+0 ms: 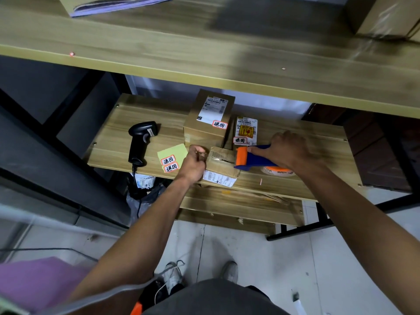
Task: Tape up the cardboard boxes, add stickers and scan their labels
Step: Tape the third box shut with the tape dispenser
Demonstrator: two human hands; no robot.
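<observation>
Left hand [195,162]: curled round the end of the small box [219,159].
Right hand [288,150]: wrapped round the tape dispenser [254,158], which is laid on that box.
Done: far boxes [208,123] beyond the hands are stickered.
Remaining: taping, sticker and scan are judged outstanding.

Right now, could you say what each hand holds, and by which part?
The right hand has its grip on the blue handle of the tape dispenser; the left hand, on the left end of the small cardboard box.

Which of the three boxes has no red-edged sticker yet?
The small front box under the tape dispenser; the tall box and the low box behind it each carry one.
</observation>
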